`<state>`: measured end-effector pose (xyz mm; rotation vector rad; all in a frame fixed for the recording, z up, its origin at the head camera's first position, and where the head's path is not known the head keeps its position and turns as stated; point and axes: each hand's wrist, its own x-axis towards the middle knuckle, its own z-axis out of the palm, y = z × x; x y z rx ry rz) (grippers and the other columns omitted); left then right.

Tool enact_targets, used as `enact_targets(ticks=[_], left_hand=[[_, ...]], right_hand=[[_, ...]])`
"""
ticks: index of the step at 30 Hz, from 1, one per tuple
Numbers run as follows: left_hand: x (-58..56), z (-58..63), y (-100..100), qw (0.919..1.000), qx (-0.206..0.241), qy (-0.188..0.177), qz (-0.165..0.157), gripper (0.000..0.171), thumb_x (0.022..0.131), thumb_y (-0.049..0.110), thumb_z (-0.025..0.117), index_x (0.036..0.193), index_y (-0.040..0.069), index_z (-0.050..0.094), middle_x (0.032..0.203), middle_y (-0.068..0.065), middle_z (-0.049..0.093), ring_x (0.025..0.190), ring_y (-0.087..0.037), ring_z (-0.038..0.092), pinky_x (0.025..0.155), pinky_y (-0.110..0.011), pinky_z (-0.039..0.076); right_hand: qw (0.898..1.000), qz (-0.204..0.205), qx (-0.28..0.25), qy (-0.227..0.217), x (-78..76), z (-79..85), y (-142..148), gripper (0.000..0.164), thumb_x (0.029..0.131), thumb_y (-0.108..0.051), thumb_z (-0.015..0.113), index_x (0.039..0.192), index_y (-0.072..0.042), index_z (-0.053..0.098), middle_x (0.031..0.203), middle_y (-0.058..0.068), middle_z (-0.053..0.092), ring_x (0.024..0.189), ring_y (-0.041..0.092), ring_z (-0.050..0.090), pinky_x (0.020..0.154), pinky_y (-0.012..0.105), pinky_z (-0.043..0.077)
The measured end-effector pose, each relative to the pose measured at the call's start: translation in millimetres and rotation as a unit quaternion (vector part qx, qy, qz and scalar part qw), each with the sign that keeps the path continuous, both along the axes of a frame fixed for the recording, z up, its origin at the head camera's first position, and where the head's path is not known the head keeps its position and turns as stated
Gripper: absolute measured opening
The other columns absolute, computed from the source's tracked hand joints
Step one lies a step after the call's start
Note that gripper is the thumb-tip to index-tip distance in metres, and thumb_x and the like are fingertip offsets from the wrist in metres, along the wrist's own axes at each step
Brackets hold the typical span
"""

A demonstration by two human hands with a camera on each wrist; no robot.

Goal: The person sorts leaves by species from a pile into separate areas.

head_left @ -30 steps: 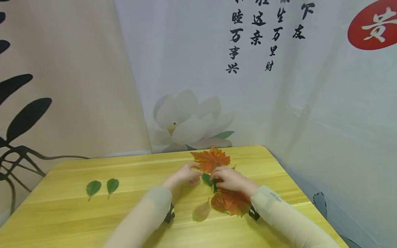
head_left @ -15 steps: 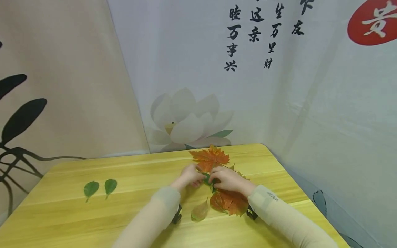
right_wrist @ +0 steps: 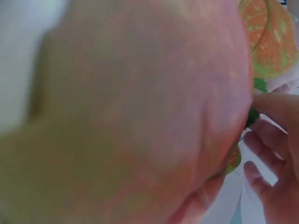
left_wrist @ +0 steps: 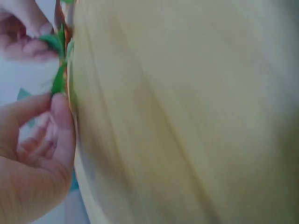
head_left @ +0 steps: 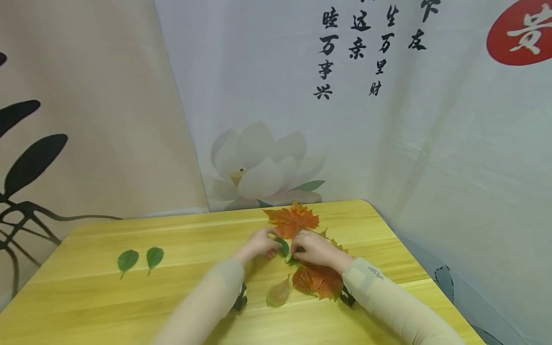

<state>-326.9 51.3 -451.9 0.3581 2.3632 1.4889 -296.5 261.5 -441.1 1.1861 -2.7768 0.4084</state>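
Thumb and fingertips of my left hand [head_left: 260, 242] pinch a green leaf [head_left: 282, 247], which shows between them in the left wrist view as a green leaf [left_wrist: 59, 78]. Facing it, my right hand [head_left: 318, 247] is curled over the leaf pile and pinches another green leaf [left_wrist: 55, 42]. A lighter green leaf [head_left: 291, 259] lies between the two hands. Just behind them is an orange maple leaf [head_left: 293, 219]. More orange leaves [head_left: 327, 283] lie under and in front of the right hand, partly hidden by it.
Two single green leaves [head_left: 128, 260] lie side by side on the left of the yellow wood-grain table [head_left: 77, 306]. A yellowish-green leaf [head_left: 278, 293] lies between the forearms. A printed cloth [head_left: 267, 96] hangs behind the table's far edge.
My left hand has reached right to the green leaf, taken hold of it and drawn it slightly left. The right hand stays over the pile, and a lighter leaf now shows between the hands.
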Motion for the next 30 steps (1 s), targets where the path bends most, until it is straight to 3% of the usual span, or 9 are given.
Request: enact_targets(ticks=[4,11,17,20,24,30], left_hand=[[-2.8,-1.1,-28,0.9998,0.012,0.009,-0.015,0.025,0.089,0.000,0.065,0.114,-0.003,0.060,0.075,-0.011,0.064,0.056,-0.017,0.060,0.055,-0.030,0.055],[-4.1,1.8,-64,0.9997,-0.012,0.014,-0.018,0.025,0.090,0.001,0.063,0.114,-0.006,0.061,0.080,-0.013,0.065,0.062,-0.018,0.062,0.061,-0.031,0.057],[-0.8,0.8,-71,0.9997,-0.019,0.008,-0.014,0.022,0.091,0.001,0.063,0.112,-0.005,0.065,0.079,-0.012,0.065,0.062,-0.017,0.062,0.061,-0.031,0.057],[-0.9,0.3,-71,0.9997,-0.017,0.006,-0.017,0.021,0.091,0.000,0.063,0.111,-0.005,0.066,0.078,-0.011,0.065,0.061,-0.016,0.061,0.060,-0.031,0.056],[-1.6,-0.6,-73,0.9996,-0.015,0.003,-0.025,0.023,0.091,-0.001,0.062,0.113,-0.004,0.068,0.080,-0.011,0.066,0.061,-0.015,0.060,0.060,-0.030,0.056],[-2.8,-2.1,-74,0.9995,-0.015,-0.007,-0.027,0.025,0.092,-0.001,0.060,0.116,-0.004,0.068,0.080,-0.009,0.068,0.060,-0.014,0.059,0.059,-0.028,0.054]], right_hand=[[0.999,-0.032,-0.015,-0.023,-1.8,0.5,-7,0.005,0.093,-0.018,0.067,0.090,-0.020,0.071,0.086,-0.012,0.063,0.081,0.006,0.056,0.071,0.026,0.050],[0.993,-0.086,-0.068,-0.051,-5.4,1.0,-16,0.006,0.093,-0.020,0.067,0.098,-0.021,0.070,0.091,-0.010,0.066,0.084,0.008,0.063,0.073,0.028,0.053],[0.988,-0.085,-0.124,-0.039,-8.9,2.3,-26,0.020,0.092,-0.014,0.068,0.112,-0.014,0.067,0.096,-0.004,0.069,0.082,0.009,0.063,0.071,0.028,0.053],[0.986,-0.088,-0.132,-0.042,-9.7,1.3,-29,0.017,0.093,-0.012,0.066,0.109,-0.016,0.069,0.098,-0.004,0.069,0.083,0.009,0.063,0.072,0.028,0.052],[0.980,-0.102,-0.151,-0.084,-9.6,-3.0,-31,0.013,0.093,-0.011,0.065,0.100,-0.018,0.074,0.099,-0.005,0.071,0.088,0.012,0.064,0.075,0.032,0.053],[0.967,-0.123,-0.153,-0.162,-10.7,-10.0,-31,0.013,0.092,-0.015,0.067,0.103,-0.016,0.075,0.100,-0.003,0.071,0.088,0.013,0.065,0.075,0.033,0.054]])
